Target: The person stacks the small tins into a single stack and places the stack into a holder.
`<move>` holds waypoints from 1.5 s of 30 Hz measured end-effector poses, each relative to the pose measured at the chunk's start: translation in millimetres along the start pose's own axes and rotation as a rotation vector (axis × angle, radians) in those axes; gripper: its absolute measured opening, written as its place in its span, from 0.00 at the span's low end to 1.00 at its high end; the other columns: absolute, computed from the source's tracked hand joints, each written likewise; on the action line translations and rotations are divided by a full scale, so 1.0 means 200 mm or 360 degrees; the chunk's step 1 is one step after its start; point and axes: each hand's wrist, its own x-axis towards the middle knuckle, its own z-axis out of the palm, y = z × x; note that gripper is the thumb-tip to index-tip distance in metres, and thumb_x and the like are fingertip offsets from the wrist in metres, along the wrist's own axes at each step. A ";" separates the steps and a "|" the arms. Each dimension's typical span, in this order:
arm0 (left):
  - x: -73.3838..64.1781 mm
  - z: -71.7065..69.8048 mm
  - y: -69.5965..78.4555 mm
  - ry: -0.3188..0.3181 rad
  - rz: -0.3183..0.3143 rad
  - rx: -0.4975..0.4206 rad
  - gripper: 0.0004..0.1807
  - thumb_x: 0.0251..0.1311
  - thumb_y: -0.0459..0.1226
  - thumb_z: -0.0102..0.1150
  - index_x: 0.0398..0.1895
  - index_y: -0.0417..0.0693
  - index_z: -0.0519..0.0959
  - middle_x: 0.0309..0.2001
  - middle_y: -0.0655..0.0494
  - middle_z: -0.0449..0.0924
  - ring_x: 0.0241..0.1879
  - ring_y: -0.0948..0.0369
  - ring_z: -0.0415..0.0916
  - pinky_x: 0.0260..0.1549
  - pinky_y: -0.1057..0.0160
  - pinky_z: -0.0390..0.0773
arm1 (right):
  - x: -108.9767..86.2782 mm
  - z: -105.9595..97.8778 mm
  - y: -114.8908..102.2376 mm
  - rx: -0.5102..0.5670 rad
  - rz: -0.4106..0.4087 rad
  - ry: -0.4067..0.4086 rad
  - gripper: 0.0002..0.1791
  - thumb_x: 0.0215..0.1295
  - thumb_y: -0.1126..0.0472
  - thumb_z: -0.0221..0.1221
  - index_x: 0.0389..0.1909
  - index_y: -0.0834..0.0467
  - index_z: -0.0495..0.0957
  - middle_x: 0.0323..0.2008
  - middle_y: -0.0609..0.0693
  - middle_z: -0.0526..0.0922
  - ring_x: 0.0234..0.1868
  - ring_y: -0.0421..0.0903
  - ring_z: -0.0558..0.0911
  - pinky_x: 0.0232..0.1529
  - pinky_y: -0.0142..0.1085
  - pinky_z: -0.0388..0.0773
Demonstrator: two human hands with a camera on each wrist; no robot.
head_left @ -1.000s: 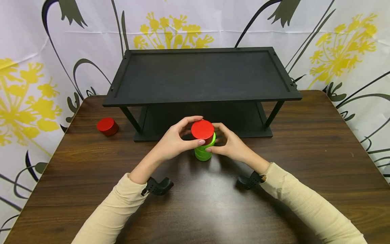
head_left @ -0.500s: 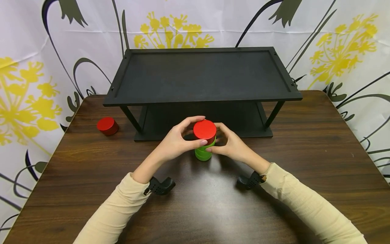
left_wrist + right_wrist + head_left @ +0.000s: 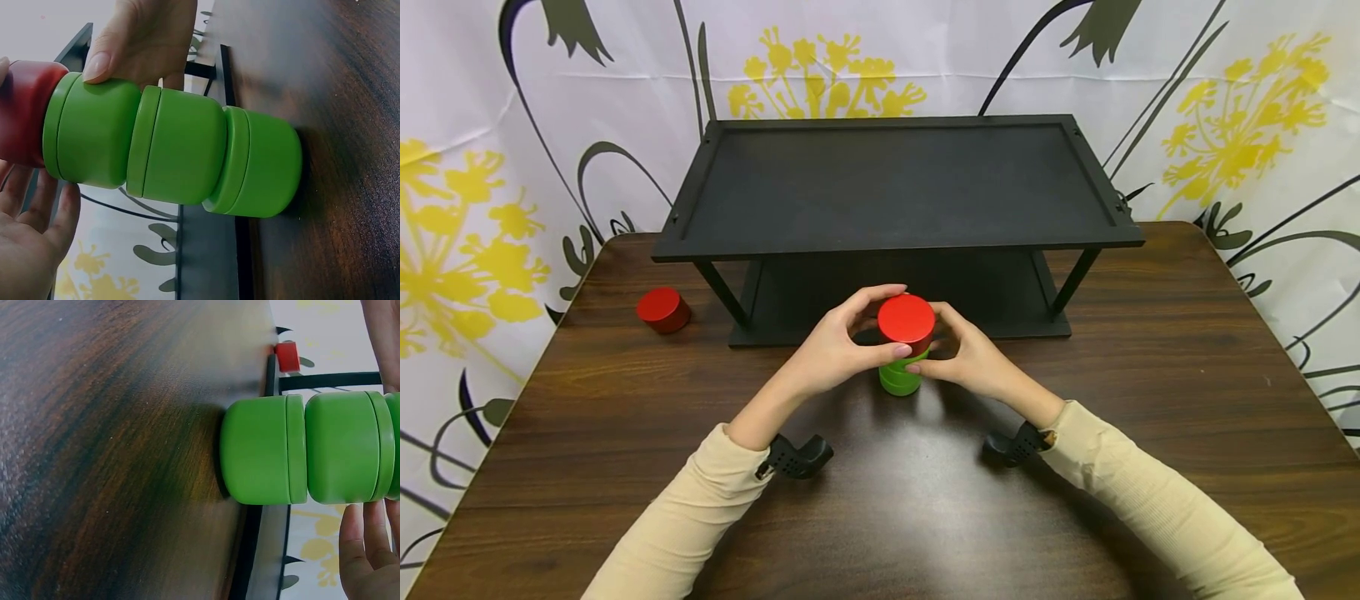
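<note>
Three lidded green round jars stand stacked on the table: a bottom jar [image 3: 272, 165], a middle jar [image 3: 187, 147] and an upper jar [image 3: 97, 134], slightly out of line. A red round jar [image 3: 907, 318] sits on top at the upper jar's lid. My left hand [image 3: 835, 346] grips the red jar between thumb and fingers. From the other side, my right hand [image 3: 966, 354] holds the upper green jar, its thumb on the jar's side in the left wrist view. In the head view the hands hide part of the stack.
A black two-level shelf [image 3: 887, 187] stands right behind the stack. Another red round jar [image 3: 663, 310] lies to its left on the dark wooden table [image 3: 1172, 375]. A flower-patterned cloth [image 3: 1000, 50] hangs behind.
My left hand has shifted the red jar slightly right, over the green stack. The right hand has stayed in place.
</note>
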 end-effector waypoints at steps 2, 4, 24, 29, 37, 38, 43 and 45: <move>0.00 0.00 0.00 0.0001 0.0001 0.0002 0.34 0.55 0.35 0.66 0.66 0.55 0.66 0.63 0.56 0.70 0.58 0.55 0.73 0.62 0.51 0.71 | 0.00 0.00 0.00 0.0000 0.0002 -0.0002 0.36 0.53 0.69 0.67 0.63 0.59 0.63 0.58 0.56 0.72 0.50 0.50 0.76 0.55 0.46 0.77; 0.00 0.00 0.00 0.0007 0.0001 0.0004 0.34 0.55 0.35 0.66 0.66 0.55 0.66 0.63 0.56 0.70 0.58 0.55 0.73 0.62 0.52 0.71 | 0.00 0.00 0.00 0.0003 0.0004 -0.0006 0.37 0.53 0.69 0.67 0.64 0.59 0.63 0.58 0.56 0.71 0.51 0.50 0.76 0.55 0.46 0.77; -0.02 -0.03 -0.02 0.0013 0.0090 0.0001 0.39 0.54 0.32 0.66 0.70 0.53 0.62 0.66 0.54 0.67 0.62 0.57 0.68 0.63 0.53 0.70 | 0.00 0.00 0.01 0.0013 -0.0013 0.0000 0.37 0.53 0.69 0.67 0.64 0.59 0.62 0.60 0.56 0.71 0.56 0.52 0.75 0.55 0.42 0.77; -0.05 -0.08 -0.04 0.0040 0.0091 0.0021 0.38 0.55 0.32 0.65 0.69 0.52 0.62 0.66 0.49 0.67 0.64 0.56 0.67 0.64 0.51 0.69 | 0.00 0.00 0.00 0.0020 -0.0015 0.0003 0.37 0.53 0.69 0.67 0.64 0.60 0.62 0.60 0.57 0.71 0.56 0.53 0.75 0.56 0.43 0.77; -0.10 -0.18 -0.07 0.0120 0.0024 0.0089 0.35 0.56 0.32 0.64 0.68 0.53 0.64 0.64 0.52 0.69 0.60 0.58 0.70 0.58 0.66 0.73 | 0.00 0.00 0.01 0.0017 0.0002 -0.0005 0.37 0.54 0.68 0.66 0.65 0.59 0.62 0.60 0.56 0.70 0.56 0.53 0.75 0.57 0.45 0.76; -0.11 -0.19 -0.08 0.0131 0.0022 0.0092 0.34 0.57 0.32 0.64 0.67 0.52 0.65 0.64 0.52 0.69 0.59 0.61 0.70 0.56 0.69 0.72 | 0.00 0.00 0.01 0.0017 0.0001 -0.0005 0.37 0.54 0.68 0.66 0.65 0.59 0.62 0.60 0.56 0.70 0.56 0.53 0.75 0.57 0.45 0.76; -0.15 -0.26 -0.13 0.0203 0.0011 0.0098 0.31 0.58 0.32 0.62 0.66 0.49 0.67 0.63 0.49 0.70 0.57 0.67 0.70 0.54 0.74 0.72 | 0.00 0.00 0.01 0.0011 0.0013 -0.0008 0.37 0.54 0.68 0.66 0.65 0.58 0.62 0.61 0.55 0.70 0.55 0.52 0.75 0.56 0.46 0.76; -0.17 -0.29 -0.14 0.0237 0.0011 0.0102 0.30 0.59 0.31 0.62 0.66 0.47 0.67 0.61 0.52 0.71 0.56 0.68 0.70 0.53 0.75 0.73 | 0.00 0.00 0.01 0.0014 0.0018 -0.0009 0.37 0.55 0.68 0.66 0.65 0.58 0.62 0.61 0.55 0.70 0.54 0.52 0.75 0.56 0.46 0.77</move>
